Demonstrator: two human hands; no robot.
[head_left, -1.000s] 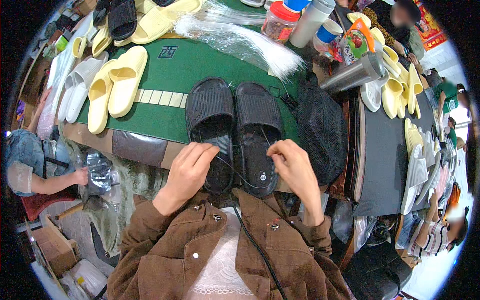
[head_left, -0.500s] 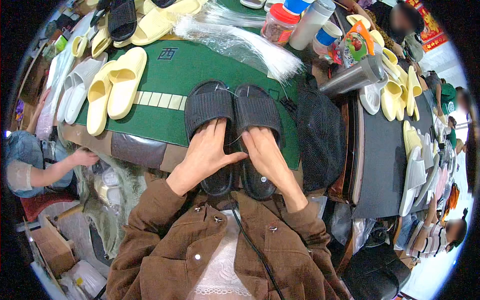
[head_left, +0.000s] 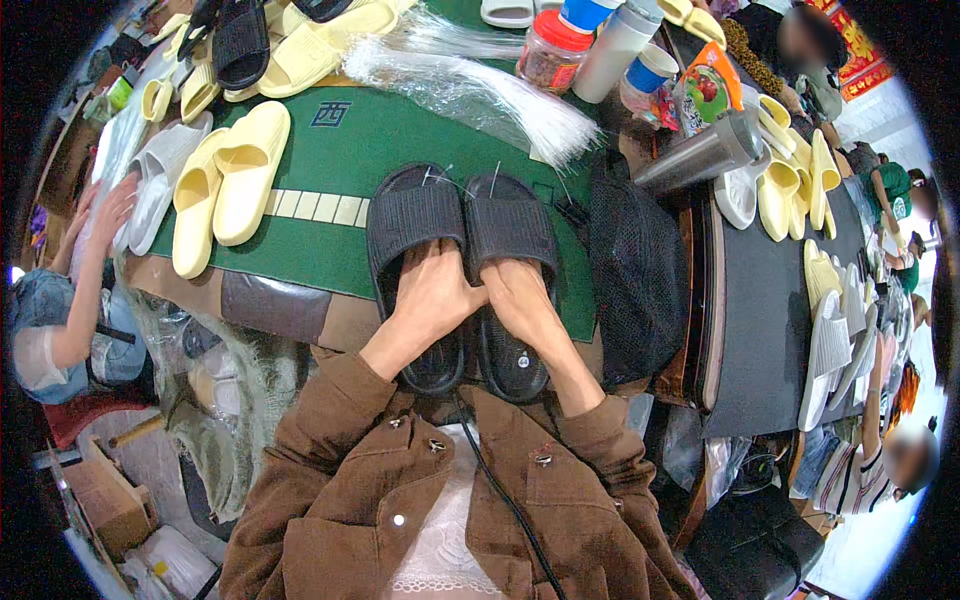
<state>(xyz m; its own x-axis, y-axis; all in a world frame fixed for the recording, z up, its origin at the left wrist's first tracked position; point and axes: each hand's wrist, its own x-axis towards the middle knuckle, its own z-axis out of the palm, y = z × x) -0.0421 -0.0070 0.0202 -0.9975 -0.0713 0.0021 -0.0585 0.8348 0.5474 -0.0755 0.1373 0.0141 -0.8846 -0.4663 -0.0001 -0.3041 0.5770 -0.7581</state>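
Note:
A pair of black slippers stands side by side in front of me, the left slipper (head_left: 417, 215) and the right slipper (head_left: 513, 228), with ribbed straps and toes pointing away. My left hand (head_left: 435, 295) reaches under the left strap, its thumb stretched toward my right hand (head_left: 518, 298), which goes under the right strap. The straps hide most of the fingers, so whether they grip anything is not visible. Thin clear plastic strands (head_left: 449, 182) stick up from the toe openings of the slippers. A bundle of similar clear strands (head_left: 545, 115) lies beyond them on the green mat (head_left: 345, 150).
Yellow slippers (head_left: 247, 175) and grey slippers (head_left: 165, 170) lie to the left. At the back right stand a red-lidded jar (head_left: 550, 62) and a steel tumbler (head_left: 705, 150). A black mesh bag (head_left: 640, 270) sits right of my hands. A co-worker's arm (head_left: 85, 290) is at far left.
Both hands have pushed deeper under the straps, hiding more of the fingers. The strand ends now rise higher from the toe openings. The co-worker's arm at left has moved up toward the table.

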